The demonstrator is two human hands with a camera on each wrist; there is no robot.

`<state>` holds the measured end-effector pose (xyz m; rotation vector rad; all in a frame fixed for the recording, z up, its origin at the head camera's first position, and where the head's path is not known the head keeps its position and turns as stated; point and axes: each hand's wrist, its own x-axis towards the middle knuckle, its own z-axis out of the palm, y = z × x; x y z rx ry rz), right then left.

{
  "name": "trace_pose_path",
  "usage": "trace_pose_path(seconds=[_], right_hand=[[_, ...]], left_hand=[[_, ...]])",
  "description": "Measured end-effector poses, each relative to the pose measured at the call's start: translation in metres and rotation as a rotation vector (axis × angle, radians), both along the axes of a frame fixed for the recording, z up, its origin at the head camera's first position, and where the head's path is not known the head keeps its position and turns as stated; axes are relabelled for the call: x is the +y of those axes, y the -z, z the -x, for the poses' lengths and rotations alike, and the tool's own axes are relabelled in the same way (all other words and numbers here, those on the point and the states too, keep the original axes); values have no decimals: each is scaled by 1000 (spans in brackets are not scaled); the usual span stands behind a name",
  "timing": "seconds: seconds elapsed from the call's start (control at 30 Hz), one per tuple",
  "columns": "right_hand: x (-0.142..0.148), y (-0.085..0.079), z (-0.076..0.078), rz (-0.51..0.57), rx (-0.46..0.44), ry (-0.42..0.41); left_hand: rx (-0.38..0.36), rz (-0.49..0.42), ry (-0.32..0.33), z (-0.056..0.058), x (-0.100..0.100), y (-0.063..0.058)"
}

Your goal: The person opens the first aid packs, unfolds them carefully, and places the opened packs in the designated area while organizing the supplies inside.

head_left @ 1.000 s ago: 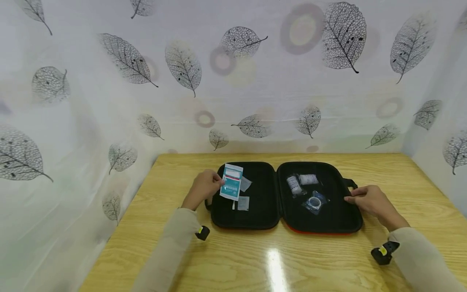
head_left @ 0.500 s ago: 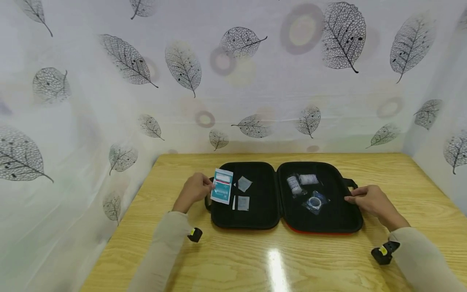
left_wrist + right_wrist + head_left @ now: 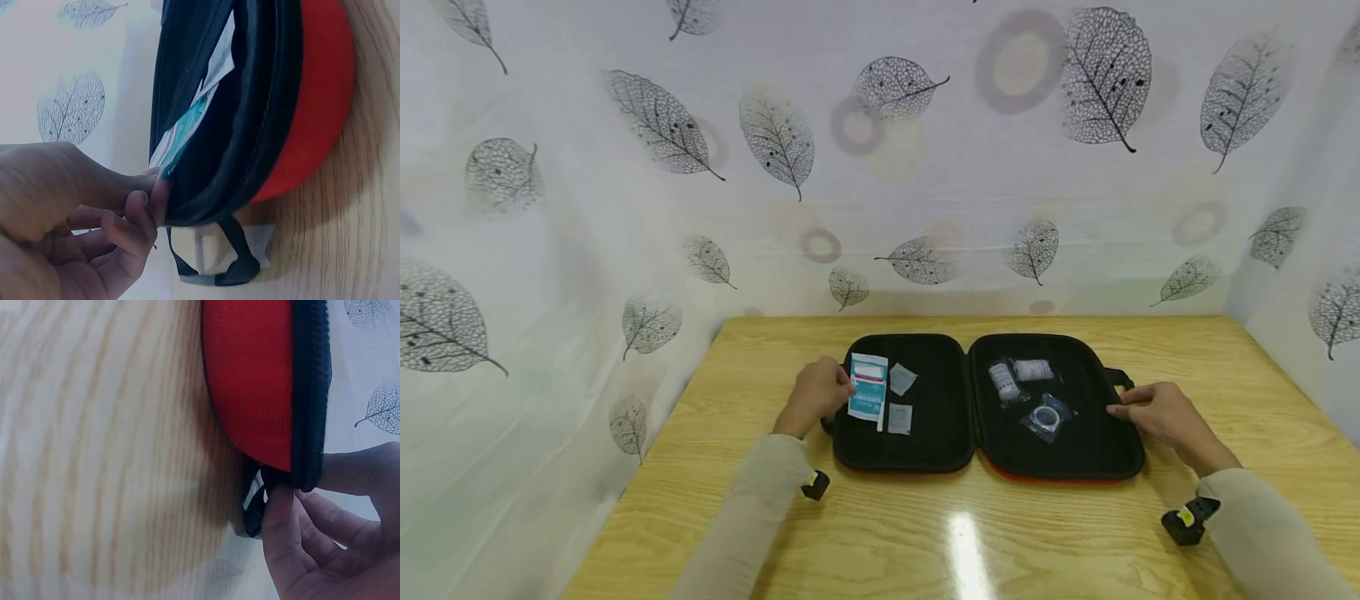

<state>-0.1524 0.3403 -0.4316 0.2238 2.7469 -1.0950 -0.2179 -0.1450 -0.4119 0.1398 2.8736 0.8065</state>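
Note:
A zippered case point(image 3: 932, 450), black inside and red outside, lies spread open on the table. My left hand point(image 3: 817, 393) pinches the left edge of a teal-and-white packet point(image 3: 868, 398) in the case's left half; in the left wrist view the fingers point(image 3: 140, 206) are right at the case's rim. Beside that packet lie two small pale sachets point(image 3: 900, 419) and a thin white strip point(image 3: 881, 417). My right hand point(image 3: 1168, 417) grips the right rim of the case between thumb and fingers, close to its black carry handle point(image 3: 1120, 377).
In the right half of the case sit two wrapped white bandage rolls point(image 3: 1003, 381) and a bagged white ring-shaped roll point(image 3: 1046, 417). The wooden table point(image 3: 880, 533) meets a leaf-patterned sheet point(image 3: 962, 275) at the back and sides.
My left hand first swung left with the packet, then came back right and lower, setting it down into the case's left half over the strip. The right hand stays put.

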Motion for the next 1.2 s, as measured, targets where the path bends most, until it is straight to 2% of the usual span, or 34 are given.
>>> trace_pose_path(seconds=[0.27,0.53,0.8,1.0,1.2], right_hand=[[1,2,1,1,4,6],[2,2,0,2,2,7],[1,1,0,6,10,4],[-1,0,-1,13,13,11],[-3,0,-5,-2,9,14]], left_hand=[[25,91,82,-1,12,3],[25,149,123,-2,23,5],[27,116,150,-4,32,8],[45,110,176,-6,30,9],[82,57,167,-16,21,6]])
